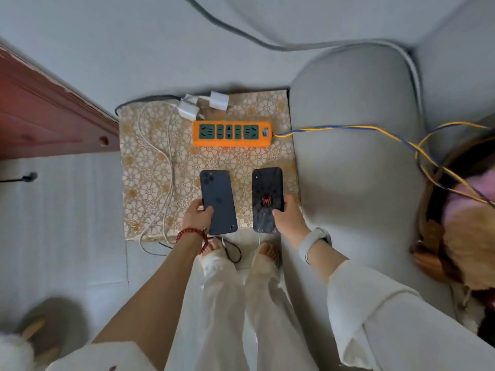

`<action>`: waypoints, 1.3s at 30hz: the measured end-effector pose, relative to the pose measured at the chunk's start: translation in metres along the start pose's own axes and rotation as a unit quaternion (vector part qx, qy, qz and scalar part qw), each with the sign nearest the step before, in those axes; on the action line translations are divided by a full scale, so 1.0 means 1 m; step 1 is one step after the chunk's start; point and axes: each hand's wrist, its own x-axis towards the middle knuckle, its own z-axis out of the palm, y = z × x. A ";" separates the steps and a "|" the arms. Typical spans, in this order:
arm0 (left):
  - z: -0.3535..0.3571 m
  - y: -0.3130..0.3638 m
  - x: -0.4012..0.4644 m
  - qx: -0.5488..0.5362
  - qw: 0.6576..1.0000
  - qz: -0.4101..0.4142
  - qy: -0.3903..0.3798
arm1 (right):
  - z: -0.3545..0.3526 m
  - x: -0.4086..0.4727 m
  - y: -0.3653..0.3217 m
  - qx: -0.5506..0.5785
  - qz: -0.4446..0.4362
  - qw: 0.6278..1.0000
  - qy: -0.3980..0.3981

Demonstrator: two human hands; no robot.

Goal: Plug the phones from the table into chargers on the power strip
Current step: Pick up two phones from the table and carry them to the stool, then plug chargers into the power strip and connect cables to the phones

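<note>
Here, a dark phone (219, 202) is gripped by the left hand (197, 216) and a spider-patterned phone (267, 200) by the right hand (289, 219), above the bench (150, 167).

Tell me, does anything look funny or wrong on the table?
Yes. The two white chargers lie loose behind the orange power strip, plugged into none of its sockets. The strip's blue-and-yellow cord trails loosely over the grey sofa.

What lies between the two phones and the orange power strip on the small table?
In the head view, only bare patterned tablecloth separates the dark blue phone and spider-case phone from the power strip; the white chargers lie beyond it.
</note>
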 end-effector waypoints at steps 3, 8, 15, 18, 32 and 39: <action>0.000 -0.005 0.012 0.040 0.999 0.015 0.004 | 0.004 0.016 -0.005 -0.025 0.000 1.000 -0.006; -0.002 -0.010 0.019 0.167 0.982 0.077 0.035 | 0.004 0.025 -0.010 -0.211 -0.040 0.976 0.040; -0.012 -0.001 0.018 0.348 0.927 0.132 0.045 | 0.012 0.014 -0.033 -0.412 -0.053 0.907 0.068; -0.027 0.014 0.033 0.341 0.915 0.199 0.087 | 0.017 0.024 -0.062 -0.405 -0.122 0.899 0.112; -0.074 0.079 0.135 0.295 0.910 0.273 0.096 | 0.067 0.132 -0.202 -0.449 -0.292 0.834 0.137; -0.088 0.095 0.116 0.048 0.944 0.311 0.097 | 0.053 0.124 -0.209 -0.431 -0.357 0.808 0.184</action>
